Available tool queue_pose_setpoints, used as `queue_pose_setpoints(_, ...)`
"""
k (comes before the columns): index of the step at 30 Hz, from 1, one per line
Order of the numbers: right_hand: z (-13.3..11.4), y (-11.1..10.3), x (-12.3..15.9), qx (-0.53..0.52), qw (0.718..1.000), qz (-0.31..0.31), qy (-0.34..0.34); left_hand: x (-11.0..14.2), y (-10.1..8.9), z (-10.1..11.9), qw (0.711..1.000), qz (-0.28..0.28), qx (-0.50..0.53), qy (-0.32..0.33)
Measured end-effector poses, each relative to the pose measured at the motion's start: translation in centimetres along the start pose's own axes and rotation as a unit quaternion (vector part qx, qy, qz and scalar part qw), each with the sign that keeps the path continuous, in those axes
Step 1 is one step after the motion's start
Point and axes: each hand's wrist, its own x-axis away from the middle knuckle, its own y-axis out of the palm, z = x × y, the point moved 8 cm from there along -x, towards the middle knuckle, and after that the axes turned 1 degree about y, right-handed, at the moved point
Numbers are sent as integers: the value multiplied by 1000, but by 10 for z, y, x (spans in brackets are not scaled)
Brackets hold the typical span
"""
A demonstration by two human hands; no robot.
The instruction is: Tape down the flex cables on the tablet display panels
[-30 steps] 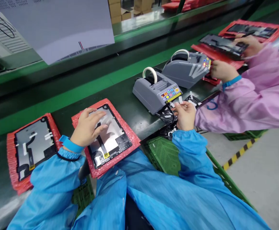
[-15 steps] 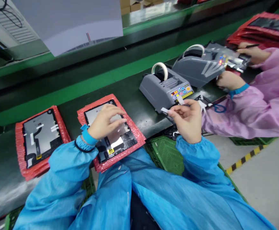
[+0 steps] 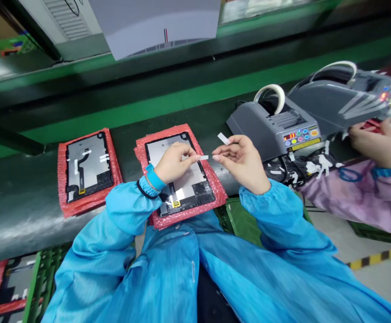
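Note:
My left hand (image 3: 177,162) pinches a short white tape strip (image 3: 203,157) between thumb and finger, above a tablet screen panel (image 3: 190,187) that lies back side up on red bubble wrap (image 3: 217,190). Just to the right, my right hand (image 3: 244,163) has a second white tape strip (image 3: 223,138) at its curled fingertips. Its thumb tip is close to the free end of the left strip. The left hand hides part of the panel, which has a yellow-edged connector near its lower edge.
Another panel (image 3: 93,161) on red bubble wrap lies to the left, bearing several white strips. A grey tape dispenser (image 3: 272,128) stands at right, with another dispenser (image 3: 340,96) behind it. A co-worker's hand (image 3: 372,141) is near that one. Green crates (image 3: 244,222) sit below the bench.
My hands have come together over the panel's right edge. One strip has passed from my right hand into my left. The camera view has swung left.

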Motion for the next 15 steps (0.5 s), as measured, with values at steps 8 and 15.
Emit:
queue_pose_setpoints(8,11,21,-8,-27,998,-45,32,0,4,-11,999,-10,27,-22)
queue_pose_setpoints(15,37,27,-22,20,994,-71,80,2,18,-24,989,-39,-97,-105)
